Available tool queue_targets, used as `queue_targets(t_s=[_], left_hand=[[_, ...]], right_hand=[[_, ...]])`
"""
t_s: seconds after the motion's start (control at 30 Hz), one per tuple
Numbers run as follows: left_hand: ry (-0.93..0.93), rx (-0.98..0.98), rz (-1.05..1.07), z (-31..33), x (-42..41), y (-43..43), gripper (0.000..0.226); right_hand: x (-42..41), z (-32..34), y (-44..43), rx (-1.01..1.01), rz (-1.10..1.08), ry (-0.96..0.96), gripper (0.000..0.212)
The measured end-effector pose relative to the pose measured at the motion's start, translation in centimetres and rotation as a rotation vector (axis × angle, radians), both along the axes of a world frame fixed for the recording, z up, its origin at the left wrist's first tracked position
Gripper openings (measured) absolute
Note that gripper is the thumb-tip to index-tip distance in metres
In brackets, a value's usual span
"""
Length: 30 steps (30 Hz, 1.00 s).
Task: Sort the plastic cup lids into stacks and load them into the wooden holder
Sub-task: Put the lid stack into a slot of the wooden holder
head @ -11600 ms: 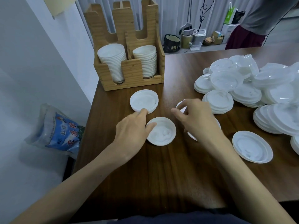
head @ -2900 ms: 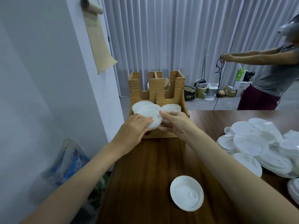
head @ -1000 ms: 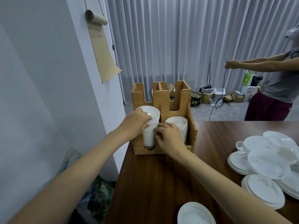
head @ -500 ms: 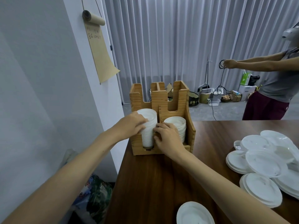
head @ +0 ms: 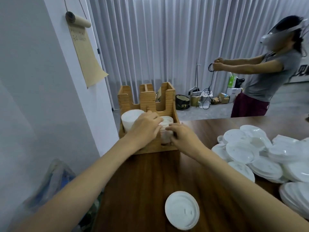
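The wooden holder (head: 148, 97) stands at the table's far left corner. Its left slot holds a tall stack of white lids (head: 129, 120). In its right slot is a shorter stack of smaller lids (head: 165, 131). My left hand (head: 145, 125) reaches across the holder's front and curls its fingers over the left side of this right stack. My right hand (head: 181, 135) cups the stack's right side and front, so both hands hold it between them. One loose lid (head: 182, 210) lies flat on the table near me.
A big heap of unsorted white lids (head: 247, 148) covers the right side of the brown table (head: 142, 181). A person (head: 260, 81) stands beyond the table, holding a cable. A wall (head: 41, 97) runs close on the left, with a plastic bag (head: 55, 178) on the floor below.
Both hands have moved from the left stack in the holder to the right stack. The view has tilted down a little.
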<state>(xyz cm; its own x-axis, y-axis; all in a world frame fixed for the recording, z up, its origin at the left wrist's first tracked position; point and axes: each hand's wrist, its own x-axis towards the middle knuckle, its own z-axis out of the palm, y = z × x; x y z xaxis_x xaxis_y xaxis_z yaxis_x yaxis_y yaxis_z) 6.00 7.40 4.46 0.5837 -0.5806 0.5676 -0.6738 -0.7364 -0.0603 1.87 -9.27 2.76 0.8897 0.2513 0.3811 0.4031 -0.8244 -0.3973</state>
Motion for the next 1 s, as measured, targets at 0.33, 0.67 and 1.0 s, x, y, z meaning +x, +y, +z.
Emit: queue_targets(t_s=[0.33, 0.67, 1.0], left_hand=[[0.127, 0.101, -0.288, -5.0, -2.8, -12.4, 0.028], [0.039, 0.199, -0.414, -8.6, -3.2, -20.3, 0.026], [-0.076, 0.094, -0.435, -8.0, -4.9, -13.9, 0.014]], right_hand=[[-6.9, -1.8, -11.8, 0.014, -0.424, 0.114, 0.035], [-12.2, -4.5, -16.1, 0.106, -0.586, 0.141, 0.044], [-11.4, -6.0, -13.8, -0.085, -0.529, 0.229, 0.064]])
